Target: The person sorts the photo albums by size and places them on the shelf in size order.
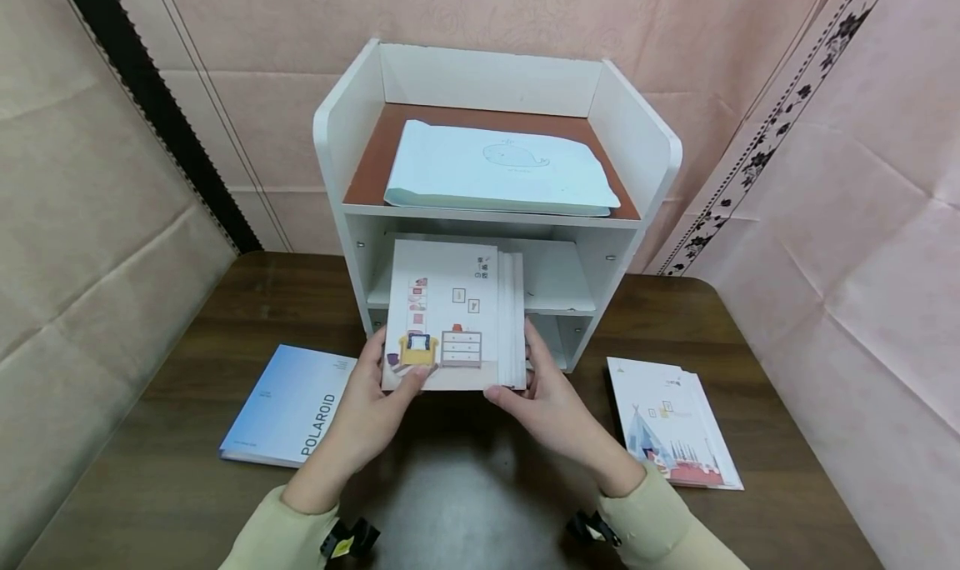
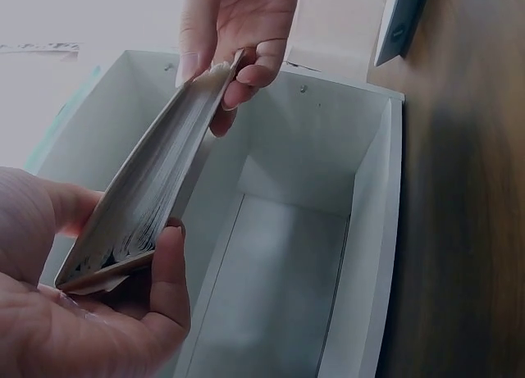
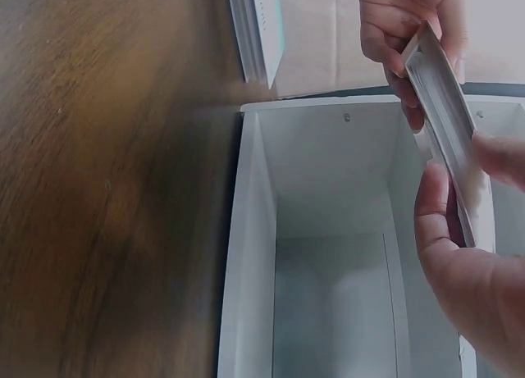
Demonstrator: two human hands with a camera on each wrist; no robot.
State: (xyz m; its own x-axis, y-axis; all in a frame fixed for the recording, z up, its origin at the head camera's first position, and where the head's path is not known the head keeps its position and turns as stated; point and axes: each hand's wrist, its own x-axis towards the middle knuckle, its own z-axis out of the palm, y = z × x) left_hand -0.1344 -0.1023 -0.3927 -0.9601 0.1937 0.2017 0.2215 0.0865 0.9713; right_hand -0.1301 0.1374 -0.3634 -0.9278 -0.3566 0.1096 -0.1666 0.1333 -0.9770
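Observation:
A stack of thin booklets (image 1: 442, 312), its top cover printed with a yellow armchair and a dresser, is held in front of the middle opening of a white shelf unit (image 1: 495, 78). The left hand (image 1: 382, 403) grips its lower left corner, thumb on the cover. On the lower right corner the right hand (image 1: 551, 403) grips, thumb near the front edge. In the left wrist view the page edges (image 2: 156, 173) face the camera between the left hand (image 2: 90, 288) and the right hand (image 2: 246, 42). The right wrist view shows the same booklets (image 3: 443, 124) between both hands.
A blue POLAROID book (image 1: 292, 403) lies left on the wooden table (image 1: 150, 453). More booklets (image 1: 671, 420) lie on the right. A pale cloth-like item with a whale drawing (image 1: 502, 166) rests on the unit's top shelf. Pink curtains (image 1: 262, 120) hang behind.

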